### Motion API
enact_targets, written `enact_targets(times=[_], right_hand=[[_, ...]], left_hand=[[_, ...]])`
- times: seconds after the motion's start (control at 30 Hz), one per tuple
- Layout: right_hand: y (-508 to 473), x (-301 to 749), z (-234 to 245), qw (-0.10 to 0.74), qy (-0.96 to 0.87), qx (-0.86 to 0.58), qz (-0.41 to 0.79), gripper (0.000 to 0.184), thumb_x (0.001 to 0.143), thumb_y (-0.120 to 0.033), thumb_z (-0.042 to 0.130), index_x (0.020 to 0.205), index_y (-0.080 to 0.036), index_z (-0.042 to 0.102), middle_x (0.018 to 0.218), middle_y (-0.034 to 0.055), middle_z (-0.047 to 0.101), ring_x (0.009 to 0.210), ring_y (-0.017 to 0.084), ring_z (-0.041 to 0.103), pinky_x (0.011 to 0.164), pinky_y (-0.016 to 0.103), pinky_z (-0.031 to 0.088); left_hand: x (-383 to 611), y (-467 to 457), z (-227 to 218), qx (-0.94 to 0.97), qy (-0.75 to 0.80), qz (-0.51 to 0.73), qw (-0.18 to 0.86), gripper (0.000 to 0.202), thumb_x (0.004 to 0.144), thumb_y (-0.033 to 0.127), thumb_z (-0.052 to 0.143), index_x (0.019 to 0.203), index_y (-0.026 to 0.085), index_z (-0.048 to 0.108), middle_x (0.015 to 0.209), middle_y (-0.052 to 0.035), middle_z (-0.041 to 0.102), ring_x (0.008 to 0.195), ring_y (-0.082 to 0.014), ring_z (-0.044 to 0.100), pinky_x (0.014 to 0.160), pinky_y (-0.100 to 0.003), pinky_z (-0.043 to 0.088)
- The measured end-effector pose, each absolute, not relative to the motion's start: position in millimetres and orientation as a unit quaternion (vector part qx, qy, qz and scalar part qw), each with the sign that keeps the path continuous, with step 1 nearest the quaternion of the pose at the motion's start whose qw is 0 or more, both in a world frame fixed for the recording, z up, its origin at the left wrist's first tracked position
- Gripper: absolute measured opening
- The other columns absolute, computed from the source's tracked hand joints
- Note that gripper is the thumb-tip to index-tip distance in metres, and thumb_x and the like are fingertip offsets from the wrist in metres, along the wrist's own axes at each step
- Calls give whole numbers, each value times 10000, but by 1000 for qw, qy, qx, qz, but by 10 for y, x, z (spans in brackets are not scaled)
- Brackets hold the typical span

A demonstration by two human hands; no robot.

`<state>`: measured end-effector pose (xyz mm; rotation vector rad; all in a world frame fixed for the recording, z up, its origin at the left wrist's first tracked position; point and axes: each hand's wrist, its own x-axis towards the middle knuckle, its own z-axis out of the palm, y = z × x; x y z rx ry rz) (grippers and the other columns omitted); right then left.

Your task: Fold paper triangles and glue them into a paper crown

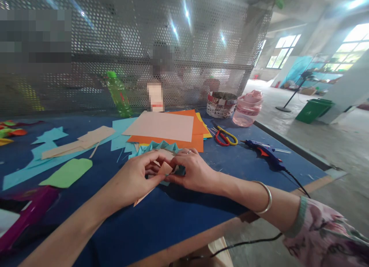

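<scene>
My left hand (138, 178) and my right hand (193, 171) meet above the blue table (138, 228), fingertips pinching a folded peach paper piece (165, 169) from both sides. A long strip of the same paper (141, 197) angles down below my left hand. Directly beyond my fingers lies a pleated teal paper strip (158, 147), partly hidden by my hands. A silver bangle (266, 197) circles my right forearm.
A pale sheet (158, 125) lies on orange paper (187, 142). Teal and green paper cut-offs (67, 172) cover the left. Scissors (225, 137) and a blue glue gun (266, 155) with a black cord lie right. Bottles (118, 94) and a paper-covered pot (221, 104) stand behind, before a perforated metal screen (144, 40).
</scene>
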<state>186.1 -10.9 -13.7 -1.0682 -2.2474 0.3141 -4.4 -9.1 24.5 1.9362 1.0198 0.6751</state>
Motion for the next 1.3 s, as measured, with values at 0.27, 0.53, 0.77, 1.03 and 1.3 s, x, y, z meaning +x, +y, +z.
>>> enact_targets(times=[0.27,0.53,0.77,1.03,1.3], right_hand=[[-122,1876,-111,308,-860,-388,121,242,806,-401,722,891,-185,650,890,27,714,898,187,594,850,328,372],[-134,1869,-79,295,-863,-388,131,166,828,-341,708,845,-183,664,852,13,713,881,172,578,842,321,364],[-136,1858,-80,306,-861,-380,145,105,812,-288,736,875,-206,716,834,9,727,906,172,585,869,327,356],[-97,1883,-85,281,-868,-391,123,176,816,-347,728,862,-183,686,870,30,722,929,192,582,828,322,337],[-90,1893,-67,251,-879,-398,82,396,635,-456,844,842,-188,639,904,15,692,962,210,557,865,329,315]], left_hand=[[-215,-51,442,752,433,268,418,346,782,465,686,1025,218,667,995,-51,742,911,-224,699,784,-301,578],[-284,-52,559,689,474,365,410,341,798,526,641,941,222,701,878,-26,739,874,-198,678,746,-262,554],[-412,-14,556,720,459,344,392,417,783,586,630,1008,239,688,947,-46,729,934,-226,665,768,-278,544],[-569,22,624,821,443,178,313,671,630,548,776,1232,312,601,1276,-21,641,1189,-292,557,988,-351,457],[-499,69,432,887,435,42,150,411,621,466,794,971,267,713,1126,-24,666,1076,-291,577,927,-374,425]])
